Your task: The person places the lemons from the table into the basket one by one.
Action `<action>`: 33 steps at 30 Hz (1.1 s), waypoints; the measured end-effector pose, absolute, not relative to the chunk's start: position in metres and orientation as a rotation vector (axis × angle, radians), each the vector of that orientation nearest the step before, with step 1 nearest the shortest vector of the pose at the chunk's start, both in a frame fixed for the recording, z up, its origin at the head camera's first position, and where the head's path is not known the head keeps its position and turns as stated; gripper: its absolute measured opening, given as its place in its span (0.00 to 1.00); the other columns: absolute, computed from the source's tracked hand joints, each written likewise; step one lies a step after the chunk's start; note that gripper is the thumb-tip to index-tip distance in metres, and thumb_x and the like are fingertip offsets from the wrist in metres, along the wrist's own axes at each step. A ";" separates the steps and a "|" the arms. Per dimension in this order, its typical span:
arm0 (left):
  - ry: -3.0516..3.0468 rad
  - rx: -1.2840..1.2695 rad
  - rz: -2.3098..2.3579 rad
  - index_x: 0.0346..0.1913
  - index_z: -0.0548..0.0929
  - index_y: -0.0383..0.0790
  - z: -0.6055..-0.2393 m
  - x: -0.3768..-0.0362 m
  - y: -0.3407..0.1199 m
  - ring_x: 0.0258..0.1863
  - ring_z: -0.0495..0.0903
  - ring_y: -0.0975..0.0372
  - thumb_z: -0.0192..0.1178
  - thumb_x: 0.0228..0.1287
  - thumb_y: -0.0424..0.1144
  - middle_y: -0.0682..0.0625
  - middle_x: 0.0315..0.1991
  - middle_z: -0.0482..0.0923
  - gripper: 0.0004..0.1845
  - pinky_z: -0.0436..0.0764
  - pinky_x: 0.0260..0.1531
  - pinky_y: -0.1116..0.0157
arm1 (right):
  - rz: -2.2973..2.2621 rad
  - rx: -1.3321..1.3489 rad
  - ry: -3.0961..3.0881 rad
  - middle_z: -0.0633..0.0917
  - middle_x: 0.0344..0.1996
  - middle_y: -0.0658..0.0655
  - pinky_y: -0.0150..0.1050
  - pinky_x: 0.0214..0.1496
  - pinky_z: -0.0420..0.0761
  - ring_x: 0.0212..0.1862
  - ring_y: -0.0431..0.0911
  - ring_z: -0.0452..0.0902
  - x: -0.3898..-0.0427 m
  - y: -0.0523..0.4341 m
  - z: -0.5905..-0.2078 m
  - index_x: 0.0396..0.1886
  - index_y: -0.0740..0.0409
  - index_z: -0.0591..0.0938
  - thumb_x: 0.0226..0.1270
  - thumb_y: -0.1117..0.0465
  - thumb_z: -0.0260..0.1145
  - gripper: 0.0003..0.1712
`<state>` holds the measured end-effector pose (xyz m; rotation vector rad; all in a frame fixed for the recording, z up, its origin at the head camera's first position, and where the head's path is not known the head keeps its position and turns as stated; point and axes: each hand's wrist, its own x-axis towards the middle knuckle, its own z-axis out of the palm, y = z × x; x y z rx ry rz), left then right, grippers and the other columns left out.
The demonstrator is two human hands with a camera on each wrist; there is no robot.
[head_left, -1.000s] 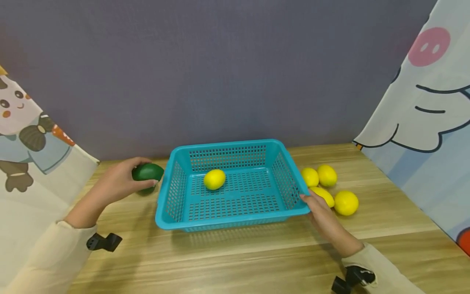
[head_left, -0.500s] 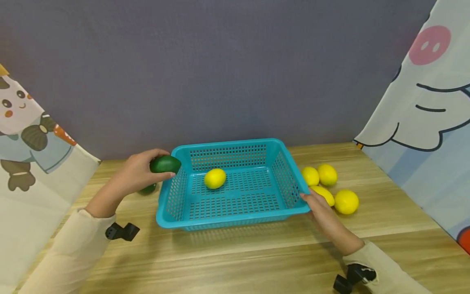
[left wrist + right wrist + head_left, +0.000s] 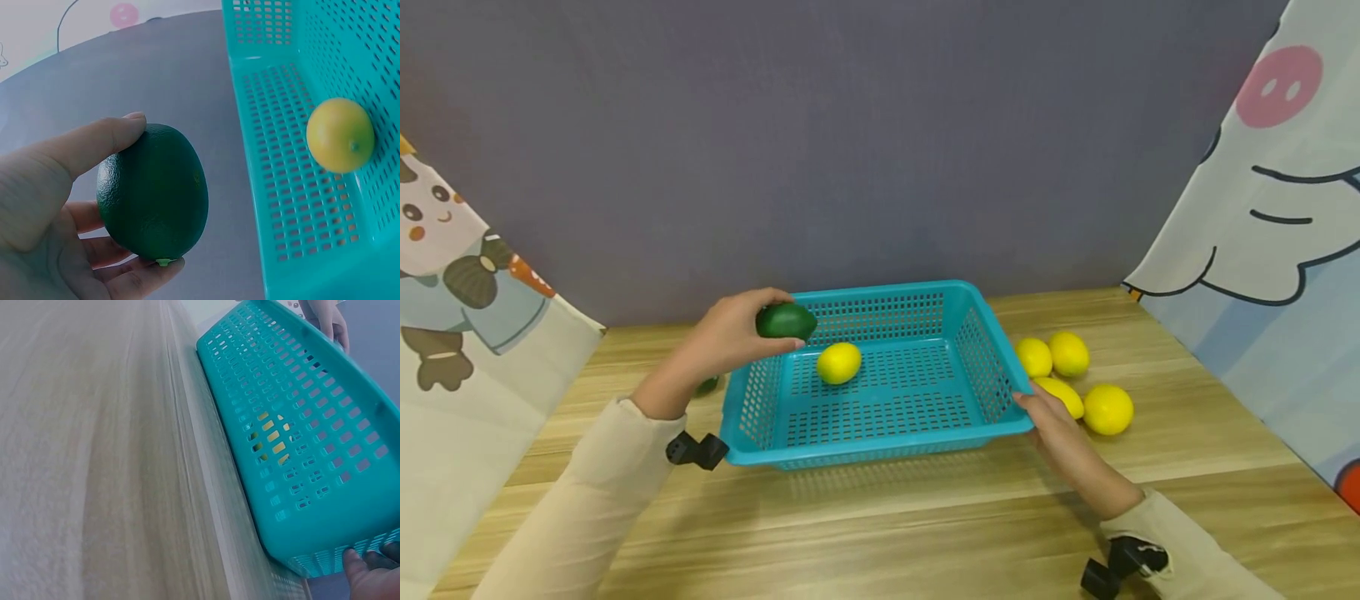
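My left hand [image 3: 730, 337] holds a dark green lime [image 3: 786, 321] above the back left corner of a teal plastic basket [image 3: 880, 443]. In the left wrist view the thumb and curled fingers [image 3: 94, 147] wrap the lime [image 3: 153, 190] beside the basket wall [image 3: 275, 156]. One yellow lemon [image 3: 838, 363] lies inside the basket, also seen in the left wrist view as the lemon [image 3: 339, 134]. My right hand [image 3: 1047, 421] grips the basket's front right corner; its fingertips [image 3: 369, 575] show under the basket rim [image 3: 300, 425].
Several lemons [image 3: 1068, 356] lie on the wooden table [image 3: 925, 525] right of the basket. A second green fruit [image 3: 706, 385] sits left of it, mostly hidden by my left arm. Cartoon-print cloths [image 3: 1262, 250] hang on both sides, with a grey wall behind.
My left hand lifted the lime off the table left of the basket and carried it rightward, over the basket's back left corner. The right hand stayed on the basket.
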<state>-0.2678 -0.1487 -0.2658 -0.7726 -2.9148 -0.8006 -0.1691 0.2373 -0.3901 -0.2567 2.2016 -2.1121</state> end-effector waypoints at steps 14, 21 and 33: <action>-2.946 -0.867 -0.776 0.60 0.73 0.40 -0.268 -0.287 -0.111 0.40 0.76 0.55 0.68 0.54 0.49 0.46 0.52 0.77 0.32 0.80 0.38 0.59 | -2.100 -0.231 2.212 0.52 0.70 0.73 0.23 0.54 0.72 0.56 0.30 0.67 -0.170 0.237 -0.388 0.72 0.71 0.46 0.75 0.58 0.41 0.33; -2.940 -0.971 -0.722 0.57 0.76 0.39 -0.277 -0.300 -0.097 0.40 0.77 0.55 0.70 0.53 0.47 0.46 0.49 0.78 0.30 0.80 0.37 0.60 | -2.116 -0.230 2.207 0.52 0.69 0.74 0.23 0.54 0.72 0.55 0.29 0.67 -0.169 0.236 -0.388 0.71 0.73 0.47 0.75 0.59 0.41 0.33; -2.990 -1.328 -0.489 0.56 0.77 0.42 -0.296 -0.316 -0.068 0.43 0.75 0.58 0.68 0.55 0.49 0.49 0.51 0.77 0.27 0.79 0.40 0.62 | -2.121 -0.227 2.208 0.52 0.69 0.74 0.22 0.54 0.72 0.55 0.29 0.67 -0.169 0.235 -0.389 0.72 0.73 0.47 0.75 0.58 0.41 0.33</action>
